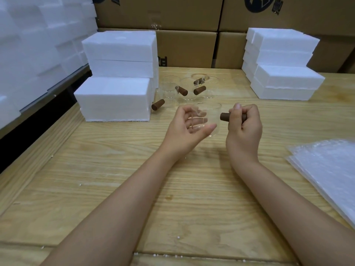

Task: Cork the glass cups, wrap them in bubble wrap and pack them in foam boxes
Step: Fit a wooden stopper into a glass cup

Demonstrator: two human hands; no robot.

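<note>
The left hand point(185, 123) cradles a clear glass cup point(209, 120) above the middle of the wooden table point(115, 169), fingers curled round its wall. The right hand point(245, 123) is fisted round a brown cork point(224, 116) whose tip sits at the cup's right side. More cups point(172, 91) stand behind, between two foam box stacks point(115, 98); bubble wrap point(326, 169) lies at the table's right edge, with bare board near the person.
</note>
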